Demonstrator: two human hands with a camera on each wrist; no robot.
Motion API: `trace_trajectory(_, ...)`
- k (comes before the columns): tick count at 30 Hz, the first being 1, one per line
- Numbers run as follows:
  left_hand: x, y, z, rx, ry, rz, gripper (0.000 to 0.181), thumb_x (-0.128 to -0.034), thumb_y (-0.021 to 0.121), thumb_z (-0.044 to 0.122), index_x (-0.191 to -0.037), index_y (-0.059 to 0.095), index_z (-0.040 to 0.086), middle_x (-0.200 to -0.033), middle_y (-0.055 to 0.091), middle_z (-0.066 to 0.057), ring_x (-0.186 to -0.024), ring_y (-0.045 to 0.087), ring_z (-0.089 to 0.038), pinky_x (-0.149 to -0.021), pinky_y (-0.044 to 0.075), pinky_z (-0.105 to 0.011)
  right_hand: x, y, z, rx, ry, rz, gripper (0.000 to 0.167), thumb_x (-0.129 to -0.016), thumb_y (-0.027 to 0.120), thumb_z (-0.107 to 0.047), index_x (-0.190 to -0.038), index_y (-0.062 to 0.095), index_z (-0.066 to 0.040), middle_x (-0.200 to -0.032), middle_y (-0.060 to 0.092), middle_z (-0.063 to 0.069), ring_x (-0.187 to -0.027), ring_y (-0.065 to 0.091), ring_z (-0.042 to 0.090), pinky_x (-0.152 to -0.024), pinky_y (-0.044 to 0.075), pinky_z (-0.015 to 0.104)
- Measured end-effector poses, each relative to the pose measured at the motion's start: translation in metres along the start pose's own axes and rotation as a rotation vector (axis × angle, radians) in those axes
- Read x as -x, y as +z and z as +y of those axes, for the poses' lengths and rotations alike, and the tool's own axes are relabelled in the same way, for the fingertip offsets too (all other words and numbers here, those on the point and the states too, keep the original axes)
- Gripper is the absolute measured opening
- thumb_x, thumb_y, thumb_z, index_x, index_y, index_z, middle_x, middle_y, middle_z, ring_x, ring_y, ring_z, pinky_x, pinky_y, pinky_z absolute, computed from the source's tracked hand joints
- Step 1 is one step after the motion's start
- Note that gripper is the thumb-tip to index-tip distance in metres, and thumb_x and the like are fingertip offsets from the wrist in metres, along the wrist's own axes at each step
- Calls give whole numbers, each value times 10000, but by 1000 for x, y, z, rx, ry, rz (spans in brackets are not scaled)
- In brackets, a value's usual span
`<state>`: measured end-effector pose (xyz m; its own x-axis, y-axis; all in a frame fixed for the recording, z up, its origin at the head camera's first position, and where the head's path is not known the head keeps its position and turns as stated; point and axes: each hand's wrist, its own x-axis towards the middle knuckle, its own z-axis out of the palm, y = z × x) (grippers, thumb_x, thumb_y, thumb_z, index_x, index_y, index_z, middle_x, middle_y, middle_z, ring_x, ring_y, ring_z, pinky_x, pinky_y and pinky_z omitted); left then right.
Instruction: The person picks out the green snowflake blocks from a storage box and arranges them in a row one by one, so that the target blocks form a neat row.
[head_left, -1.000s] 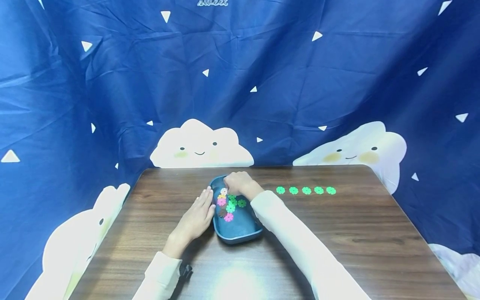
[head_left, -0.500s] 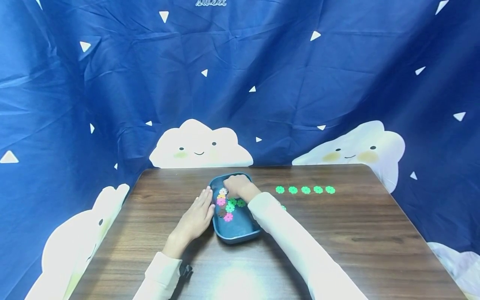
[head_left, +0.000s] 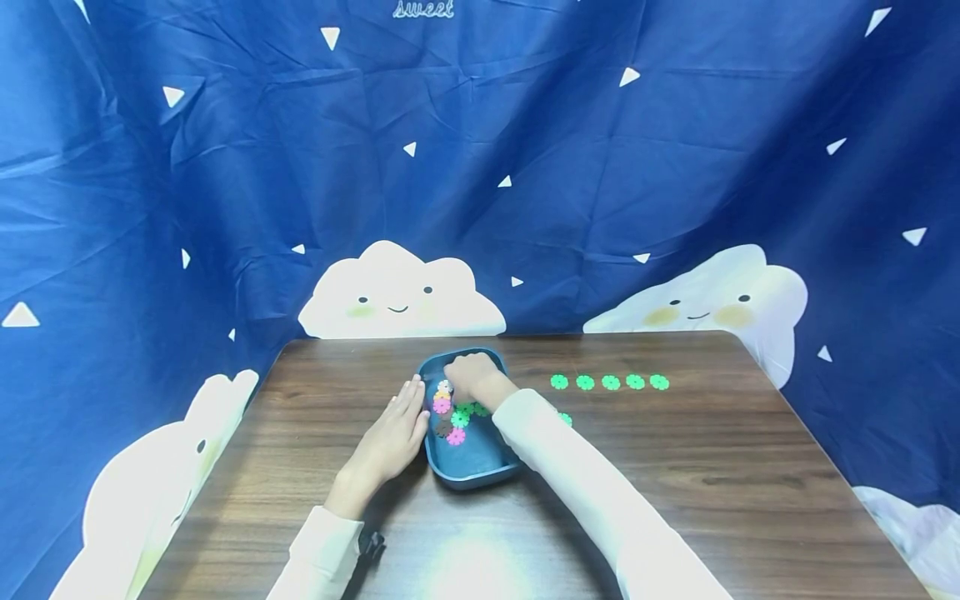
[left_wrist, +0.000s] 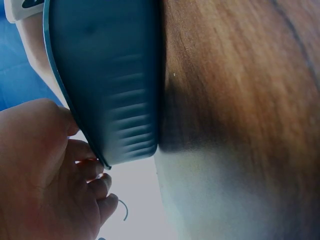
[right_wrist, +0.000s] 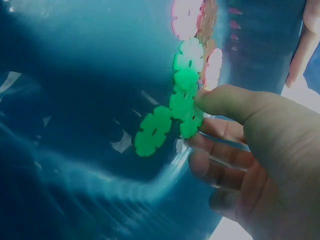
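Straight fingers of my left hand (head_left: 392,429) rest along the left side of a blue tray (head_left: 468,482). The left wrist view shows that hand (left_wrist: 50,175) against the tray's outer wall (left_wrist: 105,75). Inside the tray's far half is my right hand (head_left: 475,375), fingers bent. In the right wrist view its thumb touches a green flower piece (right_wrist: 182,102) and the fingertips of this hand (right_wrist: 255,145) lie beside the cluster; whether they pinch one is unclear. Another green piece (right_wrist: 152,132) lies apart. Pink pieces (head_left: 456,436), brown, orange and white ones (head_left: 445,387) are also inside.
Several green flower pieces (head_left: 611,382) form a row on the wooden table (head_left: 712,467), right of the tray. One more green piece (head_left: 566,419) shows beside the right sleeve (head_left: 592,483). A blue curtain with clouds (head_left: 405,292) stands behind.
My right hand has moved slightly left and nearer within the tray. Its sleeve has shifted left, uncovering the green piece beside it. My left hand has stayed in place.
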<state>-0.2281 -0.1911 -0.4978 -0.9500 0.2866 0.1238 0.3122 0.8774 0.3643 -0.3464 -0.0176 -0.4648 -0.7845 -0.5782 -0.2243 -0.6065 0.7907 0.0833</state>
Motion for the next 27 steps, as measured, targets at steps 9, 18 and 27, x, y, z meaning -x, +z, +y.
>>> trace_trajectory(9, -1, 1, 0, 4, -4, 0, 598, -1154, 411, 261, -1653, 292, -47, -1760, 243, -206, -1642, 242, -369, -1333, 261, -548, -2, 1, 2, -12, 14, 3, 574, -998, 702, -416, -1482, 606, -122, -1455, 671, 79, -1306, 671, 261, -1113, 568, 444)
trace_trajectory(18, -1, 0, 0, -4, -3, 0, 602, -1158, 395, 274, -1658, 283, -42, -1762, 236, -202, -1637, 257, -383, -1334, 257, -539, -2, -3, 6, -26, -8, 23, 555, -973, 751, -441, -1455, 619, -199, -1430, 673, 45, -1245, 690, 252, -1052, 599, 450)
trace_trajectory(27, -1, 0, 1, -8, -7, -6, 600, -1157, 398, 268, -1654, 287, -50, -1761, 237, -206, -1634, 261, -389, -1324, 279, -562, 6, -10, 12, -53, -47, 98, 353, -955, 781, -407, -1227, 693, -199, -1175, 721, -5, -1007, 701, 198, -900, 617, 388)
